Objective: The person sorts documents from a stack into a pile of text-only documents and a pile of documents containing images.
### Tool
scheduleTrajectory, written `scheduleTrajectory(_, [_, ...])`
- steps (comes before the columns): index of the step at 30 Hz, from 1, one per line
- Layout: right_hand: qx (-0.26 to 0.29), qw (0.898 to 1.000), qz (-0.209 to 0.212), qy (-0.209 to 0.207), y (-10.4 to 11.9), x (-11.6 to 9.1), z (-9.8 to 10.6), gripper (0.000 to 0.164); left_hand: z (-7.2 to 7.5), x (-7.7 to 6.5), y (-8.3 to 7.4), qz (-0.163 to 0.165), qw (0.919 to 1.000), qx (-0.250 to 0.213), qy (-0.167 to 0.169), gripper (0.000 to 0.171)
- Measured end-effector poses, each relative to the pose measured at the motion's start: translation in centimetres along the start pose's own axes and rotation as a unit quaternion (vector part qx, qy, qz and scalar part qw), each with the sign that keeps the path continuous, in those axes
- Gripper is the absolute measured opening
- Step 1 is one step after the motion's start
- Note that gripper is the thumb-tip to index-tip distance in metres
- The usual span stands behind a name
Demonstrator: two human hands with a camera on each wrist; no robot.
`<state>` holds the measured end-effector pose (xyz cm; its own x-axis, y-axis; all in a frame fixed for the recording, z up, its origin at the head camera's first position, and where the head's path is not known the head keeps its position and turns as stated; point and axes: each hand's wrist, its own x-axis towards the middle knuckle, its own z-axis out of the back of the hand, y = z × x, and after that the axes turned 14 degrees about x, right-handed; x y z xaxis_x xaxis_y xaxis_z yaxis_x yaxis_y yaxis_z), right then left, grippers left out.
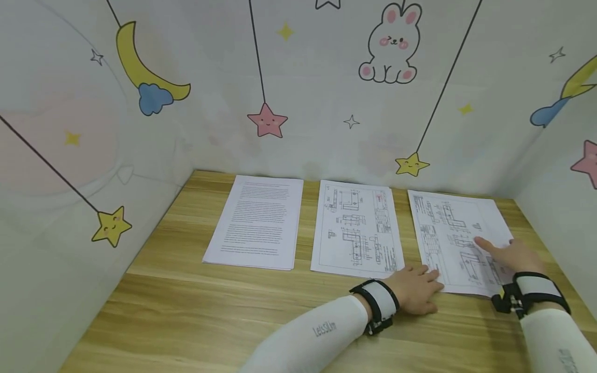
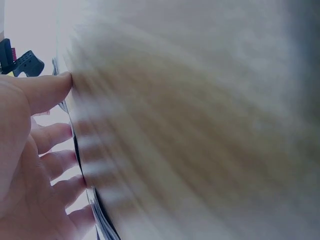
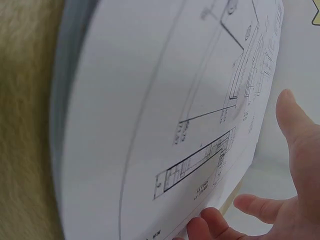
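Three stacks of paper lie side by side on the wooden table. The right one, a stack of technical drawings (image 1: 459,233), has both hands at it. My left hand (image 1: 414,290) lies with fingers spread across the gap between the middle drawing stack (image 1: 356,228) and the right one, fingertips at their near corners. In the left wrist view the fingers (image 2: 52,135) are straight, close to the paper edges. My right hand (image 1: 517,256) is over the right stack's right edge, thumb extended across the top sheet. The right wrist view shows its fingers (image 3: 265,207) relaxed near the sheet's edge (image 3: 115,150).
A stack of printed text pages (image 1: 261,223) lies on the left of the table (image 1: 186,300). A pale curtain (image 1: 317,140) with cartoon stars, a moon and a rabbit encloses the table at the back and sides.
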<state>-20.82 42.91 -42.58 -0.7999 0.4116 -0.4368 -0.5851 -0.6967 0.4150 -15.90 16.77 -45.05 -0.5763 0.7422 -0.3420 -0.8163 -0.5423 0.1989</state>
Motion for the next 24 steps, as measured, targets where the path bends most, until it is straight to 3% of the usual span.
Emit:
scheduleTrajectory(9, [0.059,0.998,0.011,0.009,-0.7,0.8,0.1,0.121,0.2,-0.1,-0.1,0.006,1.0000,0.001,-0.001,0.054])
scheduleTrajectory(18, [0.149,0.984,0.019,0.095,-0.5,0.9,0.7,0.126,0.3,-0.1,0.0,0.006,1.0000,-0.005,-0.002,0.053])
scheduleTrajectory(24, [0.190,0.966,0.056,0.165,0.7,0.0,0.3,0.107,0.4,-0.3,0.1,0.006,0.9999,-0.012,-0.002,0.053])
